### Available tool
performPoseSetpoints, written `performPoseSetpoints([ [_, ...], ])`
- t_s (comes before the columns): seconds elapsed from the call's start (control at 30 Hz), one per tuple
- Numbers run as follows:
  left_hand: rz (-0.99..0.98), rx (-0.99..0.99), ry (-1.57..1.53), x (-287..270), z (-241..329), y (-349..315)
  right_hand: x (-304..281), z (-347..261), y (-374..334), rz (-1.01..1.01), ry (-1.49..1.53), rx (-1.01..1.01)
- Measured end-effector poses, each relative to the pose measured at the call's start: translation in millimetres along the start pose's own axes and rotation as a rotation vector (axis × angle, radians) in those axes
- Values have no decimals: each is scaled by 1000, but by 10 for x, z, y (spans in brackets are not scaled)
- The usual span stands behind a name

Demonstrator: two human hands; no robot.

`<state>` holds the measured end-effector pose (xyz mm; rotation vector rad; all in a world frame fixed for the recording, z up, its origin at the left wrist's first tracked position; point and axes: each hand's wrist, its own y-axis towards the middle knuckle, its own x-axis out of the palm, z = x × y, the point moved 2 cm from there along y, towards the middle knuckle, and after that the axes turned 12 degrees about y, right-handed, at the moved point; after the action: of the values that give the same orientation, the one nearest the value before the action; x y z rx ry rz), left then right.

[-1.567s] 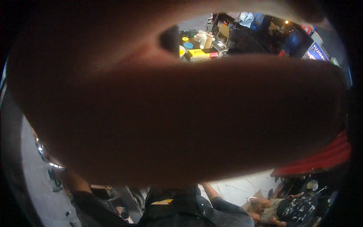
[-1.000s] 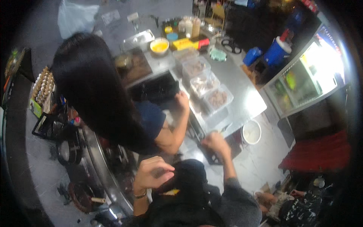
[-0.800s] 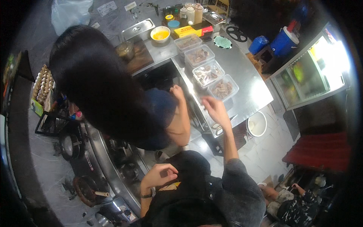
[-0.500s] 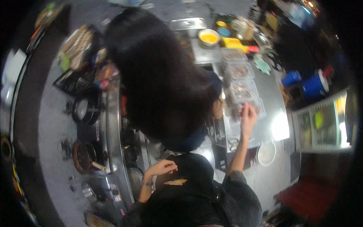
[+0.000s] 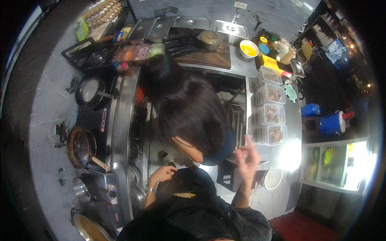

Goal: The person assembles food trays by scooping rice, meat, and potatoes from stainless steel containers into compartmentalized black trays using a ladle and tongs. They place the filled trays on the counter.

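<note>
My left hand (image 5: 162,174), with a watch at the wrist, hovers in front of my body, its fingers curled loosely together and nothing visible in them. My right hand (image 5: 247,160) is raised beside the counter's edge, slightly blurred, index finger stretched out and fingers apart. It is nearest to a stack of clear lidded food containers (image 5: 275,135). More container stacks (image 5: 274,115) line the counter behind it, with brownish food inside. Directly before me another person (image 5: 193,108) with dark hair bends down between the stove side and the counter.
On the left, a frying pan (image 5: 81,148) and a saucepan (image 5: 89,89) rest on the burners. A bowl of yellow liquid (image 5: 249,49) stands at the far corner, near a lidded pot (image 5: 210,39) on a wooden board (image 5: 217,58). A white bucket (image 5: 272,179) is below the right counter.
My right hand has drawn back from the containers toward me, its fingers going from pinched to spread. The other person has bent lower, and the view has shifted, showing more of the far counter.
</note>
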<state>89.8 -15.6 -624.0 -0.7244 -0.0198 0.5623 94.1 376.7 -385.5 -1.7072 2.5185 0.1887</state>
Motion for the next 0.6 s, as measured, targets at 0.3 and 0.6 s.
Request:
performPoseSetpoints([
  [0.3, 372, 427, -1009, -954, -135, -146, 3023, 112, -263, -842, 7, -470],
  [0.6, 780, 477, -731, -1655, 665, -1197, 4252, 1489, -31, -856, -147, 231],
])
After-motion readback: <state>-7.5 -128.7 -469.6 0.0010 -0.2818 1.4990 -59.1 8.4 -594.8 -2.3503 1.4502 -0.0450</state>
